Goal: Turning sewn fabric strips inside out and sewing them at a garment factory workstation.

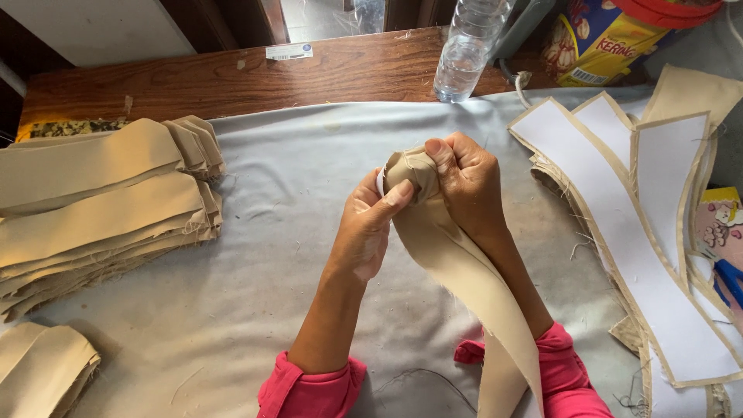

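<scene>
The long beige strip of matt woven cloth (464,271) has frayed edges, the pale grey cloth cover (271,255) looks soft and creased, the brown wooden desk (232,77) glossy, the clear plastic bottle (464,54) shiny

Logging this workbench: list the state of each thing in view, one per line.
Beige strip: bunched at its top end, gripped by both hands.
Left hand: closed on the strip.
Right hand: closed on the strip.
Plastic bottle: upright.
Beige stack: folded, piled.
</scene>
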